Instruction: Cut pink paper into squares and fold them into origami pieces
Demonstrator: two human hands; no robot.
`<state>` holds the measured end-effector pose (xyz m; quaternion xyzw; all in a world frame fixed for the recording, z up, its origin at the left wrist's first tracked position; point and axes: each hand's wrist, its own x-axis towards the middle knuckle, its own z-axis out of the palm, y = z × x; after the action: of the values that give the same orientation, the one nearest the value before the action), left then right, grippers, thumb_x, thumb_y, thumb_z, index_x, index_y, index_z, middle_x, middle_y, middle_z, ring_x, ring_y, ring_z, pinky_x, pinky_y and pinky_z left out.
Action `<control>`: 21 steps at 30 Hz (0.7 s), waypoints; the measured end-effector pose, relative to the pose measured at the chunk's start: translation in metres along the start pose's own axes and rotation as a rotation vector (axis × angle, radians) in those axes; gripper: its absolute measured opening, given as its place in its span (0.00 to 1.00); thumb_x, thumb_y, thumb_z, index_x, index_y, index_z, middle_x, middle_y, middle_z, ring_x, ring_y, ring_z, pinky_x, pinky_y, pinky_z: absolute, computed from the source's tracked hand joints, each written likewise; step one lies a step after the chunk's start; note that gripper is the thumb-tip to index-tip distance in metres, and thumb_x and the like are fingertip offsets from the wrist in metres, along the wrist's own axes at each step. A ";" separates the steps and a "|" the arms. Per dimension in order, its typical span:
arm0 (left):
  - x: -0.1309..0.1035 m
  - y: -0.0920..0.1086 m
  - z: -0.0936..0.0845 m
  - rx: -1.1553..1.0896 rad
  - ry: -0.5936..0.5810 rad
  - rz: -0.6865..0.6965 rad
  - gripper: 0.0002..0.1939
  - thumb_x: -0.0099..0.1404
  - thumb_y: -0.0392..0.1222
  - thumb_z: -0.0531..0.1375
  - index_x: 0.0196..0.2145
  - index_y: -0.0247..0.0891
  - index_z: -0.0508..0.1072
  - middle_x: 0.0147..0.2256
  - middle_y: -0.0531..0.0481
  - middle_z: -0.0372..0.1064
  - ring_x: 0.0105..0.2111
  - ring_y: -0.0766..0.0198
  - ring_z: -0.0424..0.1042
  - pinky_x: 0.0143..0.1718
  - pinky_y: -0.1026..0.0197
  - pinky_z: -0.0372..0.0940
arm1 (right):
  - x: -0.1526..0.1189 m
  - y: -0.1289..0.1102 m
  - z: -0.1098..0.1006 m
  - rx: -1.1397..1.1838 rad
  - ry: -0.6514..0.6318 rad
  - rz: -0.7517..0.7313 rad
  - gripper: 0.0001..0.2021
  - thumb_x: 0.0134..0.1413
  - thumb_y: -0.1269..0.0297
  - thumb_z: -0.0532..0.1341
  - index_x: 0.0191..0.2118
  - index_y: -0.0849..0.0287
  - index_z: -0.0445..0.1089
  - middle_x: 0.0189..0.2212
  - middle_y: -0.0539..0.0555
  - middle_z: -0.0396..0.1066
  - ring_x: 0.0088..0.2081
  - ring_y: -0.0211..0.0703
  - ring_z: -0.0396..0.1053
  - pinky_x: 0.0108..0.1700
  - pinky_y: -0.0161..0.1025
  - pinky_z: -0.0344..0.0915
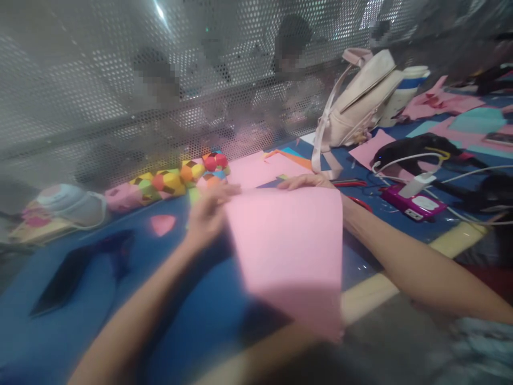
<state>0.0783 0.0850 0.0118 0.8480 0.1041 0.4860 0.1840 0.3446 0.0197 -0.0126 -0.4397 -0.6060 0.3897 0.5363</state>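
A pink sheet of paper is held up in front of me, its lower part hanging over the table's near edge. My left hand grips its upper left corner, somewhat blurred. Along the top edge lies my right hand, fingers bent over behind the sheet, with the thumb hidden. Beyond the hands, another pink sheet lies flat on the blue table. A small pink paper piece rests left of my left hand.
Colourful folded-paper balls line the back beside a perforated metal screen. At left are a pale lidded container and a dark phone-like object. To the right stand a cream backpack, a purple power strip and cables.
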 end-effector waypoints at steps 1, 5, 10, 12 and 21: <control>-0.003 -0.003 0.000 0.002 -0.012 0.001 0.06 0.64 0.31 0.52 0.34 0.41 0.63 0.41 0.45 0.73 0.47 0.60 0.72 0.51 0.46 0.66 | -0.003 -0.004 -0.001 -0.009 -0.002 -0.037 0.09 0.46 0.57 0.66 0.31 0.57 0.74 0.44 0.57 0.75 0.50 0.52 0.70 0.51 0.51 0.66; -0.015 -0.019 -0.004 0.088 -0.067 -0.031 0.04 0.64 0.32 0.53 0.33 0.40 0.62 0.47 0.41 0.70 0.50 0.58 0.70 0.50 0.46 0.66 | -0.013 -0.020 -0.004 -0.149 -0.067 -0.271 0.09 0.51 0.55 0.65 0.32 0.54 0.76 0.42 0.55 0.76 0.50 0.48 0.70 0.54 0.49 0.64; -0.042 -0.025 -0.010 0.312 -0.400 -0.109 0.09 0.65 0.37 0.54 0.43 0.37 0.67 0.52 0.34 0.67 0.54 0.54 0.66 0.51 0.45 0.65 | -0.027 -0.011 -0.007 -0.539 -0.308 -0.386 0.09 0.56 0.61 0.59 0.40 0.56 0.74 0.46 0.59 0.74 0.49 0.47 0.70 0.51 0.48 0.65; -0.055 -0.018 -0.012 0.319 -0.583 -0.057 0.14 0.64 0.36 0.55 0.48 0.36 0.67 0.55 0.33 0.64 0.56 0.53 0.64 0.53 0.45 0.65 | -0.033 0.002 -0.007 -0.680 -0.340 -0.372 0.11 0.55 0.69 0.57 0.42 0.58 0.74 0.46 0.60 0.74 0.49 0.47 0.70 0.51 0.48 0.65; -0.101 0.000 -0.014 0.260 -0.687 -0.010 0.14 0.66 0.32 0.51 0.46 0.35 0.72 0.48 0.36 0.72 0.51 0.58 0.71 0.50 0.54 0.69 | -0.042 0.032 -0.006 -0.837 -0.288 -0.209 0.15 0.53 0.75 0.54 0.43 0.56 0.74 0.43 0.55 0.76 0.45 0.46 0.73 0.48 0.47 0.67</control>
<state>0.0152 0.0524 -0.0612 0.9775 0.1011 0.1549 0.1013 0.3558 -0.0101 -0.0554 -0.4963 -0.8209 0.1121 0.2593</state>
